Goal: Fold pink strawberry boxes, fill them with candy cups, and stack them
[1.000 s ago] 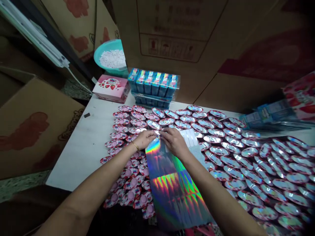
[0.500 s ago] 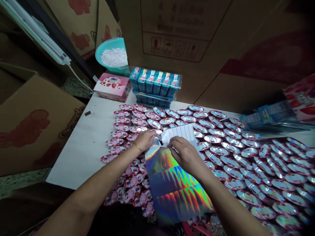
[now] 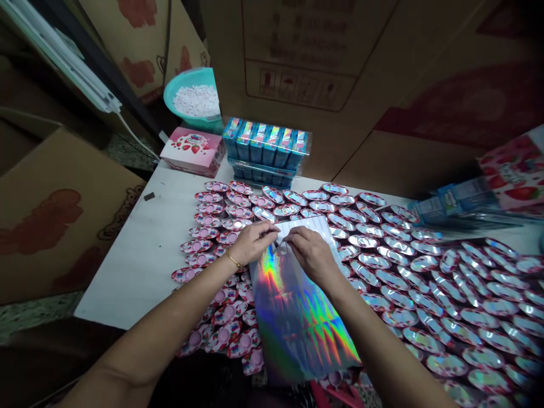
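Observation:
A shiny silver holographic sheet [image 3: 297, 317] lies over rows of small oval-topped packs, its upper end pale and striped. My left hand [image 3: 254, 242] is closed at the sheet's upper left edge, thumb and fingers pinched together. Just to its right, my right hand [image 3: 313, 254] is also closed above the sheet, its fingertips pinched close to the left ones. What sits between the right fingertips is too small to make out. A small dark gap shows between the two hands. Left of the sheet, the packs [image 3: 228, 311] have pink round centres; those on the right [image 3: 393, 277] have silvery tops.
Blue boxes in clear wrap [image 3: 266, 150] stand at the back beside a pink strawberry-print box [image 3: 193, 150]. Behind is a turquoise basin [image 3: 170, 93] of small white pieces. Large cartons [image 3: 297, 130] wall the far side. The white table [image 3: 123, 266] ends at left near another carton [image 3: 55, 221].
The sheet's folded-back upper part now lies flatter. My right hand has shifted slightly left, and its fingertips are nearer to my left hand's.

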Action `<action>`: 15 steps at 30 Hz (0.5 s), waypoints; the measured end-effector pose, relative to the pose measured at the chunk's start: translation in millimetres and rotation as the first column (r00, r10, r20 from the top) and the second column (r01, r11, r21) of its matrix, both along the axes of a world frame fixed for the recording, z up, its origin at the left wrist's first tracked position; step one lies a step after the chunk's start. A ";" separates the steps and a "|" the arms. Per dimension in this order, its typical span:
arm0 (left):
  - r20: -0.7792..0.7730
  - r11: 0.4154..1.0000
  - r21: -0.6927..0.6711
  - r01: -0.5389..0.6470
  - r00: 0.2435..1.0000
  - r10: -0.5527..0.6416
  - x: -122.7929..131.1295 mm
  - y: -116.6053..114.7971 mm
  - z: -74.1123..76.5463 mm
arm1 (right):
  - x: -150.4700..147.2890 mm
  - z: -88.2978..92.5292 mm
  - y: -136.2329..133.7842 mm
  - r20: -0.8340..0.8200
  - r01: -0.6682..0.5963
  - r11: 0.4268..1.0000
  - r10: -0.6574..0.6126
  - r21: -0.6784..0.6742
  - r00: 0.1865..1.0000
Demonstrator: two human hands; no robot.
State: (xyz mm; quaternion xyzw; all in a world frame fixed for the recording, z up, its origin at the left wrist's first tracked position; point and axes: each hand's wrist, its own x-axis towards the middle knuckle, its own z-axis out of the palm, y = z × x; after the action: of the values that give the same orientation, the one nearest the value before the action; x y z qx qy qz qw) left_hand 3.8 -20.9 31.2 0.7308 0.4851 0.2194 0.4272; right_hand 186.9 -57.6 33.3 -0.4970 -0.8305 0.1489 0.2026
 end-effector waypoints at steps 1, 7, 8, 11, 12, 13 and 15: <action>0.070 0.995 -0.089 0.041 0.997 -0.035 0.8 0.8 -0.7 | -1.4 -2.1 1.0 0.013 -0.007 0.999 0.007 0.031 1.000; 0.080 0.977 -0.214 -0.012 0.996 0.030 3.9 5.2 -10.4 | -5.5 -11.8 4.4 0.055 -0.015 0.992 0.008 0.122 0.998; 0.040 0.978 -0.203 -0.040 0.998 0.049 4.3 6.2 -11.9 | -5.6 -12.8 3.9 0.082 -0.018 0.992 0.008 0.125 0.997; -0.125 0.991 -0.075 -0.107 0.987 0.097 4.5 11.1 -20.0 | -4.5 -11.6 -2.6 0.159 -0.046 0.993 0.029 0.107 0.987; -0.184 0.994 -0.007 -0.107 0.977 0.104 4.1 13.1 -24.2 | -3.5 -8.7 -7.2 0.165 -0.060 0.994 0.043 0.094 0.985; -0.235 0.994 0.060 -0.093 0.966 0.104 3.5 15.1 -28.9 | -2.0 -4.1 -13.1 0.154 -0.068 0.994 0.055 0.081 0.987; -0.298 0.988 0.150 -0.043 0.951 0.086 2.3 18.4 -38.7 | 2.2 10.1 -27.4 0.090 -0.058 0.997 0.054 0.047 0.994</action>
State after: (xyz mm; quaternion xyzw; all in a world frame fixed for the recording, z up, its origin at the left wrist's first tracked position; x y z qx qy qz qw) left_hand 6.1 -2.5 -7.4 0.7680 0.5519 0.1523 0.2871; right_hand 189.1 -84.9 43.4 -0.4744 -0.8558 0.1115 0.1737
